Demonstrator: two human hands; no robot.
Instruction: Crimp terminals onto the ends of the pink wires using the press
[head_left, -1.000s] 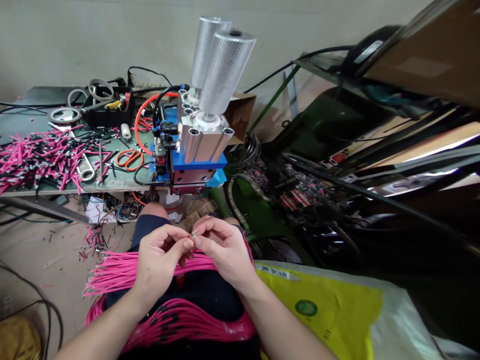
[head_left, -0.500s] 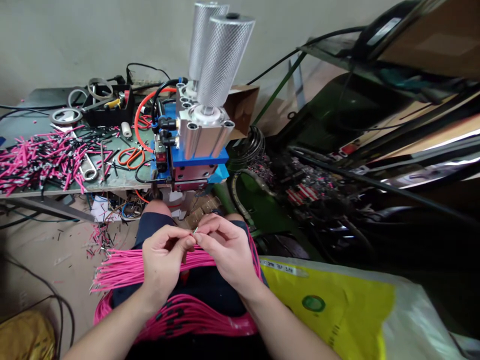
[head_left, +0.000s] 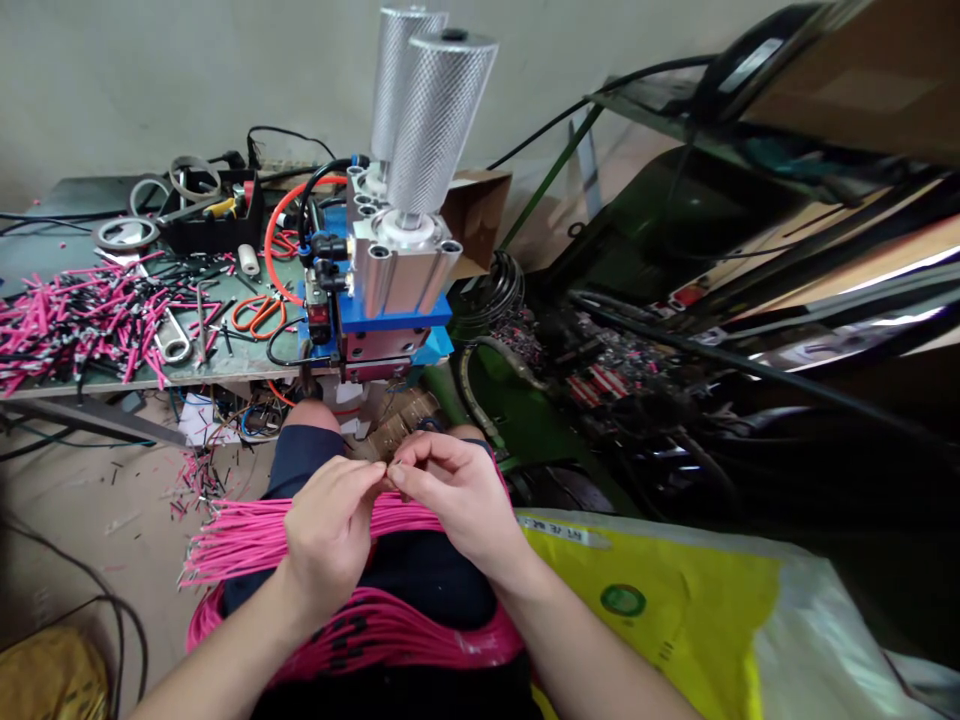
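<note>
My left hand (head_left: 334, 525) and my right hand (head_left: 457, 490) meet fingertip to fingertip above my lap, both closed in a pinch. Whatever sits between the fingertips is tiny and mostly covered by them, so its kind cannot be told. Just below the hands, a bundle of pink cables (head_left: 244, 540) lies across my thighs, its metal-tipped ends pointing left. Nearer to my body a second stretch of pink cables (head_left: 420, 625) curves over my lap, with black sleeves (head_left: 352, 640) along part of it.
Ahead stands a pneumatic press (head_left: 405, 260) with two knurled cylinders. Left of it, the bench (head_left: 67, 240) bears a heap of pink and black cable pieces (head_left: 90, 320), orange-handled scissors (head_left: 259, 317) and a black tool box (head_left: 214, 225). A yellow bag (head_left: 652, 610) lies at my right.
The left hand has turned slightly, its back now more toward me. A pale tip seen between the fingertips before is now mostly hidden. The view has shifted a little.
</note>
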